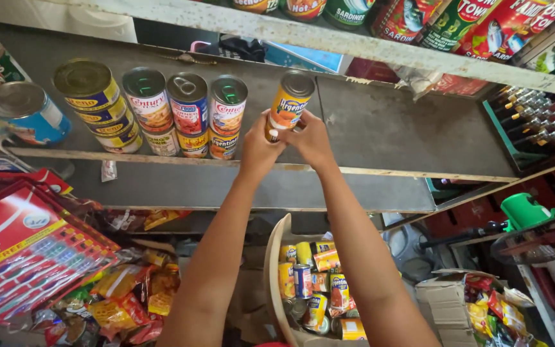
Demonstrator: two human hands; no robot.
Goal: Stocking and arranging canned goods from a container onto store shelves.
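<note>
A yellow can (pixel 288 103) with an orange label stands on the grey shelf (pixel 387 128), near its front edge, just right of the row of stacked cans. Both hands close around its lower half: the left hand (pixel 259 149) grips it from the left, fingers wrapped round the side, and the right hand (pixel 311 140) holds it from the right, thumb and fingers pressed to the label. The two hands touch each other below the can. Whether the can's base rests fully on the shelf or is a little lifted I cannot tell

To the left along the same shelf stand stacks of cans: a red-and-white can (pixel 227 106) nearest, then a red-and-blue can (pixel 189 104), another red-and-white one (pixel 148 97), and a stack of yellow cans (pixel 97 103). Further left a blue can (pixel 28 114) lies on its side

Below the arms a beige basket (pixel 275 270) holds a jumble of small cans. Left of it hang red packs (pixel 20 250) and lie yellow and red snack packets (pixel 123 302). At the right are a cardboard box (pixel 448 305) with packets, a green plastic item (pixel 525 211) and a rack of bottles (pixel 537 122). An upper shelf (pixel 329 38) carries more cans laid on their sides
</note>
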